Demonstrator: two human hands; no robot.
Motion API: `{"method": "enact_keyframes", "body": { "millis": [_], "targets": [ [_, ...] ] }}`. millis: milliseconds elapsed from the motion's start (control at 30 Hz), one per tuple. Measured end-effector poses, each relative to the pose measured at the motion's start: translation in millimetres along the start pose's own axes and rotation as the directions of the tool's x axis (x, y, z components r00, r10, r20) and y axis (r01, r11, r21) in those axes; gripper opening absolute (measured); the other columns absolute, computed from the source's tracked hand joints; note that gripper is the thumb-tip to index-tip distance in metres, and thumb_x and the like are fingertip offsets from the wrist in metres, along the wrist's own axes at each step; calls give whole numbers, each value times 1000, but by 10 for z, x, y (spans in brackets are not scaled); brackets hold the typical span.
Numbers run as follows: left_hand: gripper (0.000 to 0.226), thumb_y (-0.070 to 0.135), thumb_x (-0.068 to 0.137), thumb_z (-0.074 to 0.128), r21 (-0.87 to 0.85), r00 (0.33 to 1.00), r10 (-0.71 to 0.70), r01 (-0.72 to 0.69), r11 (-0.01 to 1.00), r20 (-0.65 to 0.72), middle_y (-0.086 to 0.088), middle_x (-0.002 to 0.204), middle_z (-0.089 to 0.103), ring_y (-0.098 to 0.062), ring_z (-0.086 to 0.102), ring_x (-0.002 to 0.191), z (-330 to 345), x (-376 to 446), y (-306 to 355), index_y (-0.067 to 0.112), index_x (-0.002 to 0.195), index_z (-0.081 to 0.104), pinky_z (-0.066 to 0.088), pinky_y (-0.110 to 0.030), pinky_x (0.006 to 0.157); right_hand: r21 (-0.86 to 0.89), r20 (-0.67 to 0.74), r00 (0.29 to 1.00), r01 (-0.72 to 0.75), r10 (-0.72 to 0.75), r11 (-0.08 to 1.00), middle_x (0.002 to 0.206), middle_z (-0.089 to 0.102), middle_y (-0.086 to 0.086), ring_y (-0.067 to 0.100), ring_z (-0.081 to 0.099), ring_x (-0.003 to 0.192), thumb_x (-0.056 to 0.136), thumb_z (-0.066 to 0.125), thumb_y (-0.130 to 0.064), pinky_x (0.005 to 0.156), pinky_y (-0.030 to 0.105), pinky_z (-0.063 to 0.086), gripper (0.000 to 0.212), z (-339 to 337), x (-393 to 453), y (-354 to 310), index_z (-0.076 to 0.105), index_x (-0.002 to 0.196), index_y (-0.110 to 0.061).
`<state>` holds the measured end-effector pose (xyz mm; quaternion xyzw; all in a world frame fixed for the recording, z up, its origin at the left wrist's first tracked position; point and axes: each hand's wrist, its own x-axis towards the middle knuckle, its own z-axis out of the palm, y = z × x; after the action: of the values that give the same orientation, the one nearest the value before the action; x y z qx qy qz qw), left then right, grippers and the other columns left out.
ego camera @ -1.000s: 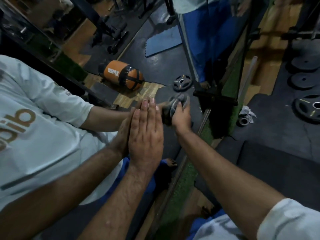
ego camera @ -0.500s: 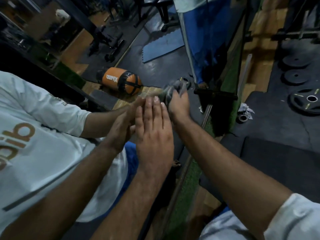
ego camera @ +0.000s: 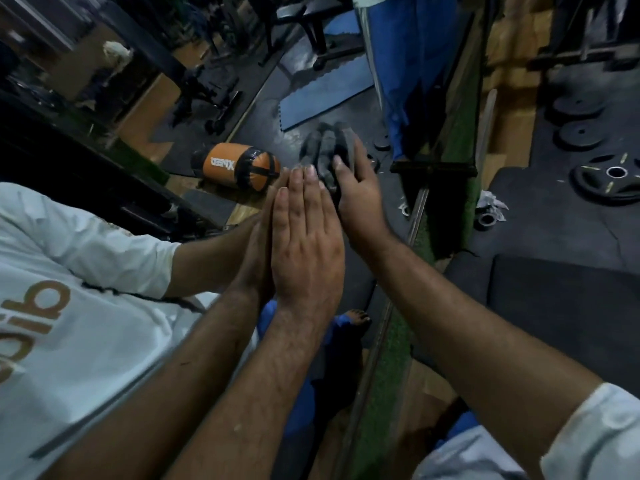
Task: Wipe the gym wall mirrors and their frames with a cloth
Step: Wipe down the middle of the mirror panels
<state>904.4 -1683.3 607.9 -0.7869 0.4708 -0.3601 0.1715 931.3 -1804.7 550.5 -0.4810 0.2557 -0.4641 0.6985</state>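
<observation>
The wall mirror [ego camera: 311, 84] fills the left side and shows my own reflection in a white shirt. My left hand [ego camera: 304, 237] lies flat against the glass with straight fingers, fingertip to fingertip with its reflection. Just to its right, my right hand [ego camera: 360, 195] grips a bunched dark grey cloth [ego camera: 323, 150] and presses it on the glass. The mirror's thin frame edge [ego camera: 381, 334] runs diagonally from bottom centre up to the right, beside my right forearm.
Black weight plates [ego camera: 613, 178] lie on the dark rubber floor at right. A small roll with crumpled white paper [ego camera: 488, 216] sits near the green strip [ego camera: 391, 375] along the frame. An orange bag [ego camera: 239, 164] shows as a reflection in the glass.
My right hand has slid the cloth upward along the glass, away from me. My left hand has stayed flat on the mirror.
</observation>
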Motion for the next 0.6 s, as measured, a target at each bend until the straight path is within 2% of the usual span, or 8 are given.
{"method": "enact_keyframes", "body": {
  "millis": [67,133,167,233,300,433,533,600],
  "targets": [
    [61,17,99,40,-83,1000,-15,15,996,-2,-21,164,24,-35,14,155,-17,-45,-63,-1,155,28,-1,-47,126,-62,49,984,172,-169,983,166,36,2,24,26,157,102,54,-30,128,50,24,57,-53,-122,83,41,157,-26],
    [58,13,96,48,-173,1000,-7,3,985,-24,-20,160,35,-35,23,153,-93,-217,-82,0,151,39,6,-46,127,-153,-6,992,123,-125,981,164,38,1,24,29,156,105,52,-26,128,44,26,53,-141,-355,449,40,156,-27],
    [55,10,95,51,-210,1000,-2,-3,978,-27,-21,158,39,-35,27,152,-128,-330,-102,-1,149,43,10,-47,127,-151,-118,993,-46,28,988,162,42,3,24,35,153,106,51,-28,126,43,30,51,-166,-473,651,42,156,-27],
    [55,9,94,52,-237,1000,-3,2,972,-3,-22,157,39,-37,26,152,-175,-568,-160,-1,148,44,10,-49,126,20,-328,829,-473,453,881,152,54,9,31,50,142,104,50,-37,118,46,40,49,-185,-590,953,48,152,-30],
    [62,12,92,51,-217,999,-3,14,976,52,-23,160,33,-37,21,153,-206,-793,-207,-1,151,41,3,-49,127,79,-388,747,-557,540,827,143,60,10,34,57,132,95,49,-45,113,48,45,52,-148,-580,1012,53,146,-32],
    [66,16,91,47,-147,995,13,2,989,101,-23,163,27,-35,16,154,-203,-1016,-272,-1,153,35,-4,-47,127,-37,-162,987,-28,22,999,156,40,-5,15,34,149,104,52,-29,122,27,27,50,225,-784,129,42,153,-29],
    [65,18,94,48,-139,995,-9,23,990,103,-22,163,27,-34,16,155,-225,-1100,-264,-2,154,33,2,-47,127,-134,-16,970,237,-241,962,161,26,-13,19,12,160,106,51,-19,129,31,14,56,212,-919,11,31,158,-26],
    [68,21,94,48,-137,994,-13,28,990,110,-22,164,24,-34,13,155,-237,-1165,-258,-1,155,30,-1,-48,127,-232,1,979,200,-206,952,163,27,-11,21,17,160,106,49,-21,128,32,17,56,89,-1100,417,32,160,-21]
  ]
}}
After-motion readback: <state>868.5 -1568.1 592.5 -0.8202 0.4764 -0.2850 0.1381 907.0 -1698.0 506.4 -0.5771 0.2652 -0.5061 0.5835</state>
